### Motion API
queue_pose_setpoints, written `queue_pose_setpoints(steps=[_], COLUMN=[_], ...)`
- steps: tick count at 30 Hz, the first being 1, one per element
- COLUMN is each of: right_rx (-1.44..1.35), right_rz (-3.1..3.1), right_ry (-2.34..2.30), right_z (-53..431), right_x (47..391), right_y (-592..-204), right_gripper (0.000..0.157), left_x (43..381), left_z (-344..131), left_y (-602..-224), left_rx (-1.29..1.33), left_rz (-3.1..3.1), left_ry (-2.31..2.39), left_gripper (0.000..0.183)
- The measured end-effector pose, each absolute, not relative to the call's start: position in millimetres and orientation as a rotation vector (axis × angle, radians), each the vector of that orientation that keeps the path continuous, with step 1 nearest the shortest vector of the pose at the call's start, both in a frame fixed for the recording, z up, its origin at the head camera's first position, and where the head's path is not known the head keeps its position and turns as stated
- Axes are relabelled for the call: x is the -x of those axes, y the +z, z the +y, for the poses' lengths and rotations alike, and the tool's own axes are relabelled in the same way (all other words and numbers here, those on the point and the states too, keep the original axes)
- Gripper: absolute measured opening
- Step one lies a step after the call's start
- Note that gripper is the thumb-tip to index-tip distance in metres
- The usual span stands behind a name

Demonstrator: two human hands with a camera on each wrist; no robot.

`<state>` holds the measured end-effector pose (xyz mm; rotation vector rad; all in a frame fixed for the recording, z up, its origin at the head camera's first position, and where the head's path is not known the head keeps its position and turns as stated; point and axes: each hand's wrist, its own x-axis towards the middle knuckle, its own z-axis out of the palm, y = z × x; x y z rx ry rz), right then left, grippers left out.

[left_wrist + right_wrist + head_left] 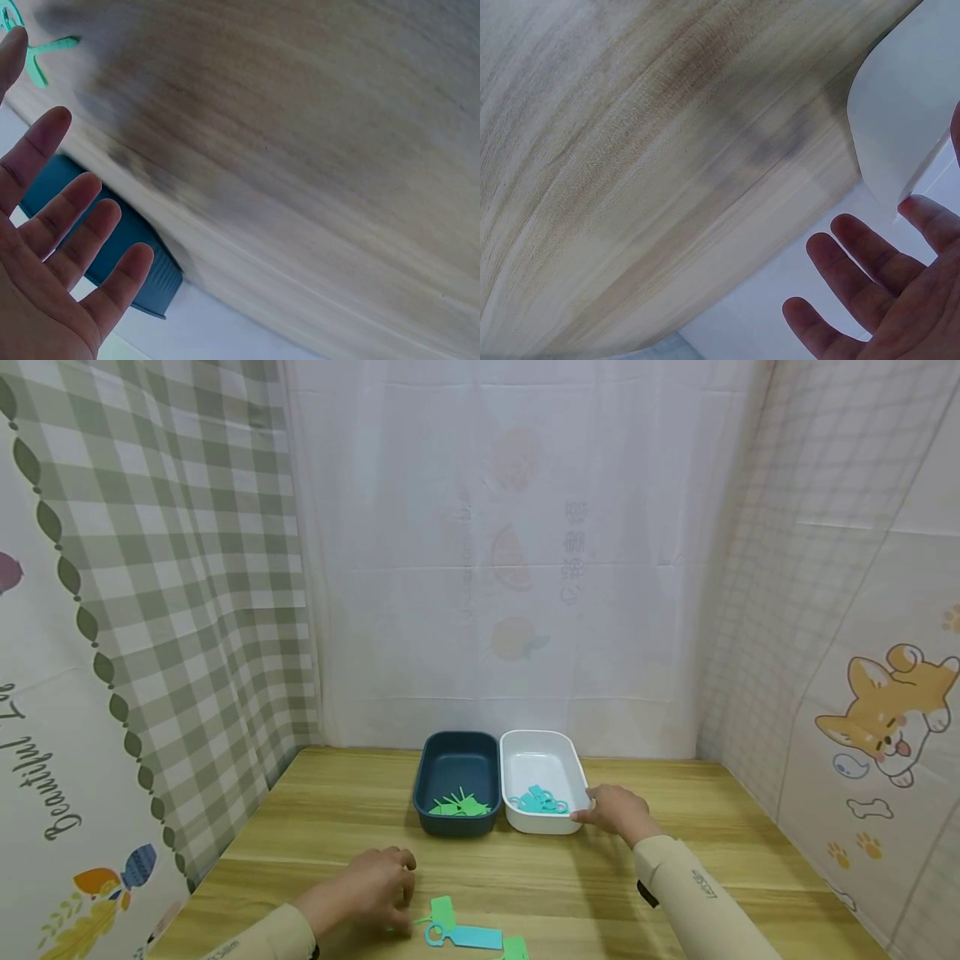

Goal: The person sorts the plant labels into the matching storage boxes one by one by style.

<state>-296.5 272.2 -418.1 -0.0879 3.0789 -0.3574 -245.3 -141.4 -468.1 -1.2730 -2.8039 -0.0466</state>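
In the head view my left hand (375, 887) hovers low over the table, fingers spread and loosely bent with nothing held. Beside its thumb lies a green plastic tag (442, 912) with a thin tail. A light-blue tag with a ring end (476, 937) lies just right of it, then another green tag (515, 948), cut off by the frame edge. My right hand (621, 814) holds the near right corner of a white bin (543, 824) between thumb and index finger. In the right wrist view its other fingers (851, 274) extend free. Several light-blue tags (538, 799) lie in this bin.
A dark blue bin (457, 827) stands against the white one's left side, with several green tags (461, 806) at its near end. Both bins stand near the back of the wooden table (337, 802). Curtains (225, 568) hang on the left, back and right.
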Motion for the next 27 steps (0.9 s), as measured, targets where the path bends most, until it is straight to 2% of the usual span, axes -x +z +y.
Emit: queue_pose_setpoints(steps=[10, 27], right_rx=[0.102, 0.101], right_rz=[3.087, 3.082], right_ry=[-0.360, -0.371], right_z=[272, 272], right_x=[297, 296], right_y=[-418, -417], right_gripper=[0.069, 0.070], left_x=[249, 252], left_z=[-139, -130], left_y=[-472, -473], left_rx=[1.289, 1.326], left_rz=[-2.812, -2.714], left_ry=[-0.067, 0.109], left_gripper=[0.021, 0.018])
